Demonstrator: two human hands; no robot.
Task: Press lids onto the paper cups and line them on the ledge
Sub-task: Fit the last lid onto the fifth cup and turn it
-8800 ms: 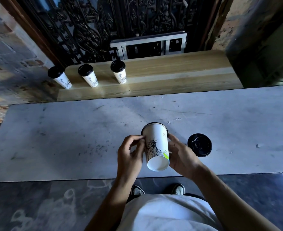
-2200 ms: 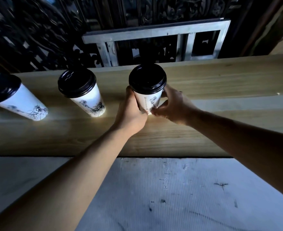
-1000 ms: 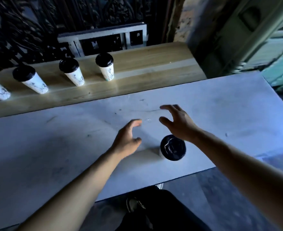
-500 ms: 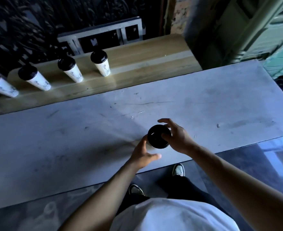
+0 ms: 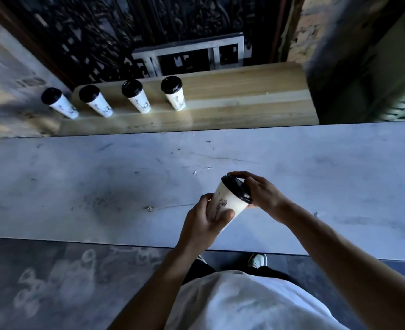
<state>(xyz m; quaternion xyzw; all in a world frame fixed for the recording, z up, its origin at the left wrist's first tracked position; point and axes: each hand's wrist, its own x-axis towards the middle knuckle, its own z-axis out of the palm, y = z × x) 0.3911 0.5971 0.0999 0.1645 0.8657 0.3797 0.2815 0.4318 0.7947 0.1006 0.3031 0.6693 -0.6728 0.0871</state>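
A white paper cup (image 5: pixel 230 201) with a dark drawing is tilted above the grey table (image 5: pixel 101 186), its black lid (image 5: pixel 236 188) pointing up and to the right. My left hand (image 5: pixel 206 220) wraps the cup's lower body. My right hand (image 5: pixel 261 194) has its fingers on the lid's rim. On the wooden ledge (image 5: pixel 244 91) behind the table stand several lidded cups in a row, the rightmost (image 5: pixel 173 92) near the ledge's middle and the leftmost (image 5: pixel 58 103) at the ledge's left end.
A dark ornate metal gate (image 5: pixel 149 32) and a grey metal frame (image 5: pixel 192 48) rise behind the ledge. The ledge's right half is bare wood. A green structure (image 5: pixel 387 67) stands at the far right. My shoes show below the table's near edge.
The last cup stood upright on the table between my hands half a second ago; now it is lifted and tilted, left hand on its body, right hand on the lid. The view turned left.
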